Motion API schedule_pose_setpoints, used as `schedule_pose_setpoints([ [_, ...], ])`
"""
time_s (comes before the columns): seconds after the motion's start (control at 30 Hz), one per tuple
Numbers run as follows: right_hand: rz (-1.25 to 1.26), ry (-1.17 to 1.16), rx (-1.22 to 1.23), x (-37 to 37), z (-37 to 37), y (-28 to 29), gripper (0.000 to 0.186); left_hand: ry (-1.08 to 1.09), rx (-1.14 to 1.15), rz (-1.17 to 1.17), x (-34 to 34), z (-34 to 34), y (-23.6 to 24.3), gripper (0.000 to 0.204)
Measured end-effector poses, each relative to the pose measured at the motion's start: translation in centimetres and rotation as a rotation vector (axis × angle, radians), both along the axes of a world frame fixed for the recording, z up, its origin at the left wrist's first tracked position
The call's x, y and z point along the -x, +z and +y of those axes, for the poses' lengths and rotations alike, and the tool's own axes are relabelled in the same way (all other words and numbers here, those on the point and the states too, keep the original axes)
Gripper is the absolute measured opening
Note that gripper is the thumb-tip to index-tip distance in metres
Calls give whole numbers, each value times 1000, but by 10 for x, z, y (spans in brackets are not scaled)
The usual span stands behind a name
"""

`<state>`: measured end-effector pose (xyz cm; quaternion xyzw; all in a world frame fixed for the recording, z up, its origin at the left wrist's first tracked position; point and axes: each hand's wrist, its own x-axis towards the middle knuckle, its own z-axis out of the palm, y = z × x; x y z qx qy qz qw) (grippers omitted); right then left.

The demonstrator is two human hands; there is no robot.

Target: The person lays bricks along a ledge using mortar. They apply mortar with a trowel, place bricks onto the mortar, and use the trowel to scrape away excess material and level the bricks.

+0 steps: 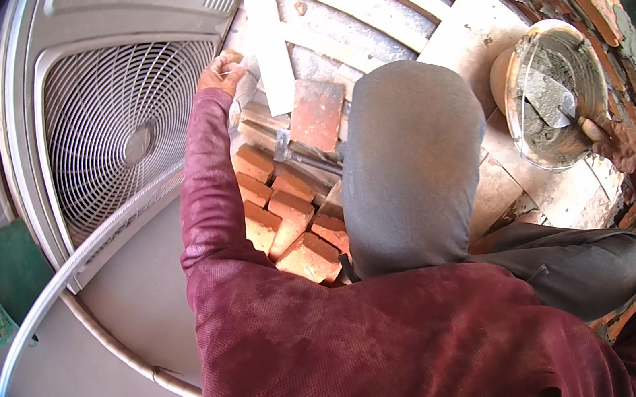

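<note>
My right hand (621, 143) is closed round the handle of a trowel (549, 98). The trowel's metal blade lies on wet grey mortar inside a round bucket (507, 82), which tilts toward me and has a thin wire handle. Out ahead on the left, my left hand (221, 72) has its fingers curled together in front of the fan grille. Thin pale lines show by those fingertips, but what they pinch is unclear. A long white strip (271, 46) lies just to the right of that hand. Below it are a flat reddish tile (318, 114) and a hammer (282, 145).
Several orange bricks (288, 212) lie between my left arm and my grey-clad knee (414, 169). An air-conditioner unit (138, 146) stands at left, with a pale hose (90, 251) crossing before it. A rough brick wall (587, 2) curves along the right. Pale strips (370, 16) lie at the back.
</note>
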<state>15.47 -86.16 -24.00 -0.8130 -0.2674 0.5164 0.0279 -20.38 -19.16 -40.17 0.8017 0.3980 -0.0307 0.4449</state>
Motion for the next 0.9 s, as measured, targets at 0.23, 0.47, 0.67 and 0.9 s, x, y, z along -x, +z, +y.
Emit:
schedule_pose_setpoints([
  [0.23, -190, 106, -169, -15, 21, 24, 53, -211, -486, 263, 11, -207, -30, 134],
  [0.47, -839, 102, -437, -43, -39, 157, 44, -307, -559, 45, -39, -146, -2, 120],
  [0.67, -1271, 546, -1097, -12, -35, 165, 53, -794, -508, -435, -216, -231, 202, 113],
  [0.9, -913, 265, -984, -2, -87, 153, 118, -1603, -617, -825, -352, -506, 309, 99],
])
